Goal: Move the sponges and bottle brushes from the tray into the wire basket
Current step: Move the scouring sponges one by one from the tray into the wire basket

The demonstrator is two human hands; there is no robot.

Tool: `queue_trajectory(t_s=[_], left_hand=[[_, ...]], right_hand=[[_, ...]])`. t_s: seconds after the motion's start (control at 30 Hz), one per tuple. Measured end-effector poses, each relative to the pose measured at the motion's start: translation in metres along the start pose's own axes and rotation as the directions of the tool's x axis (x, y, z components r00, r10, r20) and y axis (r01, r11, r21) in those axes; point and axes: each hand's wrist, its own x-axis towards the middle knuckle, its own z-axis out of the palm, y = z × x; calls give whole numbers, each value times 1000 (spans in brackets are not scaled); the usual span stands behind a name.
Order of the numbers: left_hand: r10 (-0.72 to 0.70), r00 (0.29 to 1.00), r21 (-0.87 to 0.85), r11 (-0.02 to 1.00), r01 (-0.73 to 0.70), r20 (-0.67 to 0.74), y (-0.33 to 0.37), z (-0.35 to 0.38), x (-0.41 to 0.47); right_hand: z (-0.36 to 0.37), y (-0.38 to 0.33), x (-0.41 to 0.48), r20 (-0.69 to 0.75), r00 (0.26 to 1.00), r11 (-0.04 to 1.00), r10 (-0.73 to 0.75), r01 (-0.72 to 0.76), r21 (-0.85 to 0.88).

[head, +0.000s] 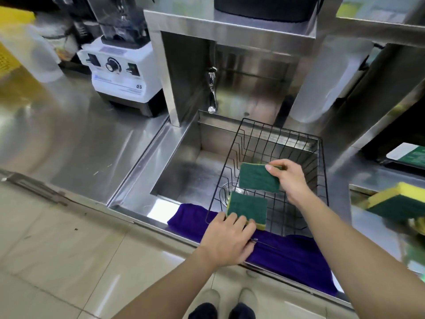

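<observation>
Two green-faced sponges hang over the black wire basket (266, 171) in the sink (184, 178), one sponge (258, 177) pinched at its far right corner by the right hand (289, 178), the other sponge (247, 209) pinched by the left hand (226, 240) at the basket's near edge, above a purple cloth (294, 256).

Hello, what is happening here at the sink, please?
A person is putting sponges into a black wire basket that sits in the steel sink. The left hand holds one green sponge at the basket's near edge; the right hand holds another sponge above the basket. A third sponge waits at the right.
</observation>
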Motion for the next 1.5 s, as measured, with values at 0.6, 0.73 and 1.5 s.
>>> queue_trajectory(t_s=[0.6, 0.73, 1.5], left_hand=[[7, 1000, -43, 999, -6, 21, -1, 1, 0], [27, 998, -48, 999, -25, 55, 2, 2, 2], [162, 967, -83, 986, -148, 197, 63, 5, 41]], right_hand=[[14, 15, 0, 220, 975, 691, 37, 134, -711], [10, 12, -5, 164, 986, 789, 18, 87, -609], [-45, -17, -21, 147, 980, 877, -134, 186, -442]])
